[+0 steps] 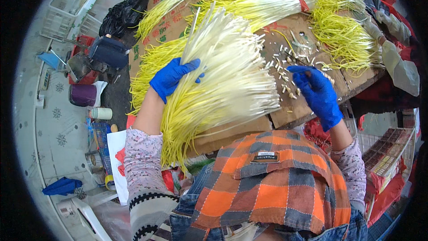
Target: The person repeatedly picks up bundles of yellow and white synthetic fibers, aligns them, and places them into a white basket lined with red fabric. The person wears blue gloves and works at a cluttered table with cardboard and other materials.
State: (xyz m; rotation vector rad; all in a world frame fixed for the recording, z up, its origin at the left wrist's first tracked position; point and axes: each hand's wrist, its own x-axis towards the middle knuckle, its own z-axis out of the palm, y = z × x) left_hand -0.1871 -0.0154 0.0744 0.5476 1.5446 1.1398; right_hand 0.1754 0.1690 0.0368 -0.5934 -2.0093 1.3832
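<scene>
A large loose pile of long yellow-and-white vegetable stalks, probably blanched chives, lies across the cardboard-covered table before me. My left hand, in a blue glove, grips some of the stalks at the pile's left side, thumb on top. To the right of the pile, my right hand, also blue-gloved, is raised near the table edge with its fingers bent; whether something is between them is unclear. Short white cut ends are scattered between the pile and my right hand. Behind lies a bundle of the stalks bound with a red tie.
More stalks lie at the right, beside a co-worker's gloved hands. A smaller bunch rests at the back left. Left of the table are a black plastic bag and white crates. A wire rack stands at the right.
</scene>
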